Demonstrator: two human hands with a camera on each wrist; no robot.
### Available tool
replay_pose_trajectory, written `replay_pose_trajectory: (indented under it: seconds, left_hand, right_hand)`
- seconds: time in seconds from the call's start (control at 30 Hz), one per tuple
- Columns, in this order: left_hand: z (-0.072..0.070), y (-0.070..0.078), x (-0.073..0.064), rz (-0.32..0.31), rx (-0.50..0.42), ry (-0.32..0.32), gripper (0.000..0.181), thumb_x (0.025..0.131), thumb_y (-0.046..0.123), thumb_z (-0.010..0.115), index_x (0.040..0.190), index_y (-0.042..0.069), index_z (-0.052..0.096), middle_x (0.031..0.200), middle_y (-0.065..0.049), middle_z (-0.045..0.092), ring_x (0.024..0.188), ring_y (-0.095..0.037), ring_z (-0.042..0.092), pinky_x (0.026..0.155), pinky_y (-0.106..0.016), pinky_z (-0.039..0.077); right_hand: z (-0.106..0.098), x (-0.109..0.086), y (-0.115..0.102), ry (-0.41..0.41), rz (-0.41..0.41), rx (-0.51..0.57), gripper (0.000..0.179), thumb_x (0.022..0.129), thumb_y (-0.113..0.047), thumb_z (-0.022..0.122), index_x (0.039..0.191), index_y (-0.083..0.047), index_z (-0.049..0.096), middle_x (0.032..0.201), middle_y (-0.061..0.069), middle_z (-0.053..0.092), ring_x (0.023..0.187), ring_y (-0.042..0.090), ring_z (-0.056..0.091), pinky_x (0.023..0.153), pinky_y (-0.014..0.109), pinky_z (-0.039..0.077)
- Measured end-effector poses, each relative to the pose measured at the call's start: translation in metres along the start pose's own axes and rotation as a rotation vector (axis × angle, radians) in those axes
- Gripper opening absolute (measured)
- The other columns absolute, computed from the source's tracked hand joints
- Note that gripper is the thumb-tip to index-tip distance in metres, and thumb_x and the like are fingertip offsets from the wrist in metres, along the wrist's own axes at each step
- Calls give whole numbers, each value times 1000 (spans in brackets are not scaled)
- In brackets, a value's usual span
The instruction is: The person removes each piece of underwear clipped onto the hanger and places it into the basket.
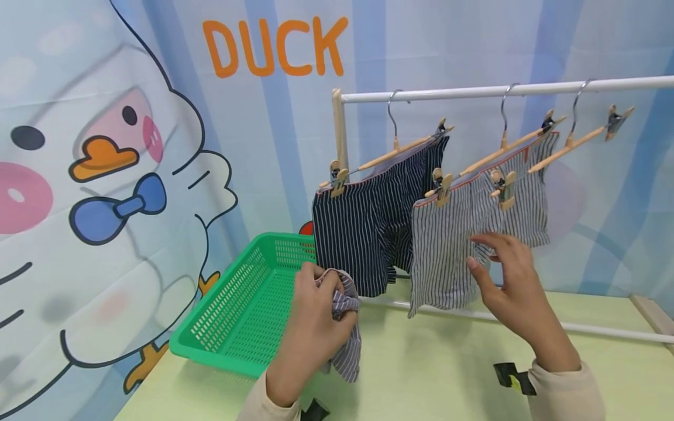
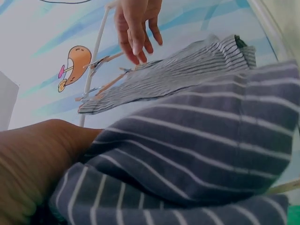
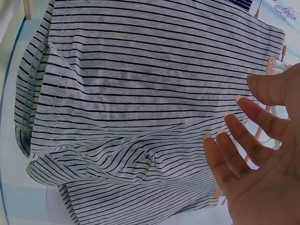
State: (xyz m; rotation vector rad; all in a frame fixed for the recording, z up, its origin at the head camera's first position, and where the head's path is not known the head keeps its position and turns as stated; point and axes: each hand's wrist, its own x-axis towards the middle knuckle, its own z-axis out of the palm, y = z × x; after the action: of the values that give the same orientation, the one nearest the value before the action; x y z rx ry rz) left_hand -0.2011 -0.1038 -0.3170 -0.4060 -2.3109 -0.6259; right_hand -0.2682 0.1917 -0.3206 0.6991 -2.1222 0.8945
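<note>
My left hand [image 1: 321, 321] grips a bunched pair of grey-blue striped shorts [image 1: 347, 345] in front of the basket. In the left wrist view the striped cloth [image 2: 197, 136] fills much of the picture. My right hand [image 1: 513, 286] is raised beside light grey striped shorts [image 1: 447, 251], with its fingers spread and nothing held. Those shorts hang by clips from a wooden hanger [image 1: 489, 159]. Dark navy striped shorts [image 1: 358, 234] hang from another hanger [image 1: 392, 155] to the left. A third hanger [image 1: 563, 151], with bare clips, is on the right.
A white rail [image 1: 474, 92] on a wooden post [image 1: 339, 131] carries the hangers. The green basket [image 1: 210, 351] stands at the left on the pale yellow table [image 1: 411, 374]. Behind is a printed duck curtain [image 1: 284, 146]. A lower white bar [image 1: 595, 329] runs above the tabletop.
</note>
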Motion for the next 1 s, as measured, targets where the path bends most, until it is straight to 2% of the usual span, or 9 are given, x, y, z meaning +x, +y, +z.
replay_pose_trajectory:
  seconds: [0.17, 0.53, 0.8, 1.0]
  left_hand:
    - [-4, -5, 1, 1, 47, 25, 37, 63, 1, 83, 79, 9, 51, 95, -11, 43, 89, -24, 41, 71, -33, 42]
    - [-19, -18, 3, -79, 90, 18, 33, 69, 2, 84, 86, 9, 56, 101, -15, 45, 91, -28, 40, 70, -36, 41]
    - [-30, -28, 2, -132, 141, -3, 28, 74, 1, 80, 91, 7, 59, 103, -16, 46, 92, -29, 40, 70, -38, 41]
    - [-34, -32, 6, -161, 165, -1, 29, 74, 3, 82, 93, 6, 60, 106, -18, 48, 94, -32, 43, 71, -41, 45]
  right_hand:
    - [-1, -1, 0, 8, -8, -12, 41, 88, 5, 67, 127, 3, 57, 129, 24, 52, 113, 33, 43, 86, 23, 36]
    - [-3, 0, 0, 26, -28, -26, 40, 87, 6, 68, 125, 4, 58, 127, 23, 53, 108, 31, 45, 85, 31, 35]
    - [-2, -2, 0, 20, -25, -26, 38, 88, 3, 68, 125, 2, 58, 126, 23, 53, 104, 29, 46, 84, 32, 34]
    - [-5, 1, 0, 30, -40, -22, 38, 88, 5, 68, 124, 3, 58, 125, 23, 53, 104, 31, 46, 84, 31, 34]
